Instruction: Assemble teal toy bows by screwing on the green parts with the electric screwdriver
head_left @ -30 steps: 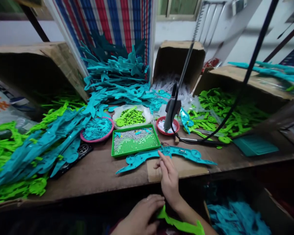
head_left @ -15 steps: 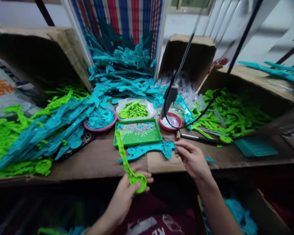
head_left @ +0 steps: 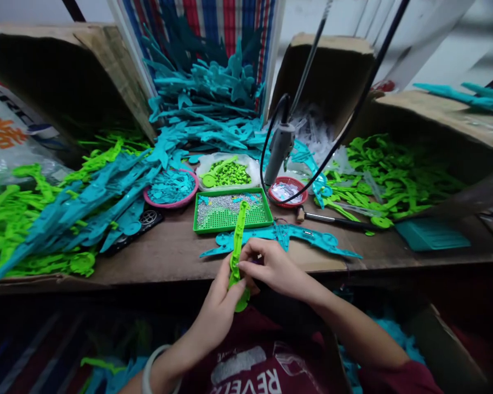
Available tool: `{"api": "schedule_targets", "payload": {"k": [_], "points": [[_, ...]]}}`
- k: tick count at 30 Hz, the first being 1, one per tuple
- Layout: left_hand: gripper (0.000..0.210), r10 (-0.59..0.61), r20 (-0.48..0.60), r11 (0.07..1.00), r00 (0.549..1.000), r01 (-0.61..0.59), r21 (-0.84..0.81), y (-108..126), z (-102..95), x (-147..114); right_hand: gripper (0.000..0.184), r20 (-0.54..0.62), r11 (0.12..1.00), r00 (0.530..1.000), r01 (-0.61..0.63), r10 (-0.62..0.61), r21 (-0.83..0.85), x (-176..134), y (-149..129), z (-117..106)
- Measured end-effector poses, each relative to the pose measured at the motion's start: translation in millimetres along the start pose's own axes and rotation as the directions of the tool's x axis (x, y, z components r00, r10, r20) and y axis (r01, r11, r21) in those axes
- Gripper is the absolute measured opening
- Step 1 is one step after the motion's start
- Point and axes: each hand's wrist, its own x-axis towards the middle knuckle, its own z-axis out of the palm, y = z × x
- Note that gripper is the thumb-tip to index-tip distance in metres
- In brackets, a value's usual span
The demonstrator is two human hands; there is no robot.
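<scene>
Fingers of our left hand [head_left: 218, 306] are wrapping snugly around the lower part of a lime-green plastic piece [head_left: 239, 230], the thumb pressing close to its rounded end. We are holding it up just in front of the table [head_left: 175, 257], its slim end pointing away from us and overlapping a green tray [head_left: 234, 228] in our view. Our right hand [head_left: 273, 268] is meeting the piece near its middle, thumb and forefinger bending nearly together against it; we cannot tell whether those fingertips are pinching anything small. Beyond our hands, a long turquoise piece [head_left: 316, 236] is lying crosswise, partly over some cardboard [head_left: 312, 260]. The tray behind it is holding small silvery bits, and a grey power screwdriver [head_left: 280, 150] is hanging beside a red basket [head_left: 277, 202] of white pieces.
</scene>
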Motion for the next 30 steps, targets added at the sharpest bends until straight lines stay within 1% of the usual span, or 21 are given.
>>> {"api": "schedule_targets", "payload": {"k": [4,6,7,9,11,13,16,21,25,30], "points": [[0.053,0.068,-0.001,0.989,0.998,-0.067,0.135,-7,1.3,0,0.009,-0.019,0.994,0.999,0.027,-0.029,-0.102,3,-4,0],[0.053,0.108,-0.037,0.979,0.993,-0.100,0.176,-11,3.2,0,0.009,-0.019,0.996,1.000,0.009,-0.011,-0.091,4,-4,-1],[0.053,0.123,-0.063,0.977,0.990,-0.110,0.180,-12,4.5,0,0.008,-0.010,0.998,1.000,-0.017,0.017,-0.053,5,-3,-1],[0.051,0.139,-0.110,0.980,0.984,-0.121,0.156,-15,7.1,0,0.008,0.035,0.992,0.995,-0.100,0.097,0.081,6,-1,-1],[0.051,0.143,-0.136,0.985,0.980,-0.128,0.116,-17,9.2,1,0.017,0.085,0.958,0.982,-0.181,0.166,0.220,8,3,-1],[0.052,0.137,-0.138,0.988,0.981,-0.125,0.086,-17,10.2,3,0.026,0.116,0.925,0.973,-0.228,0.201,0.304,9,6,-2],[0.053,0.119,-0.121,0.991,0.985,-0.112,0.066,-16,9.9,6,0.032,0.122,0.903,0.972,-0.230,0.199,0.363,10,10,-3],[0.054,0.082,-0.097,0.997,0.992,-0.081,0.011,-11,12.1,6,0.036,0.152,0.860,0.974,-0.221,0.169,0.460,10,16,-5],[0.052,0.045,-0.105,0.998,0.993,-0.050,-0.046,-9,16.9,5,0.037,0.174,0.830,0.971,-0.231,0.164,0.508,9,21,-6],[0.048,-0.015,-0.146,1.000,0.989,0.014,-0.009,-8,19.2,7,0.039,0.201,0.817,0.963,-0.258,0.177,0.516,7,22,-7]]}}
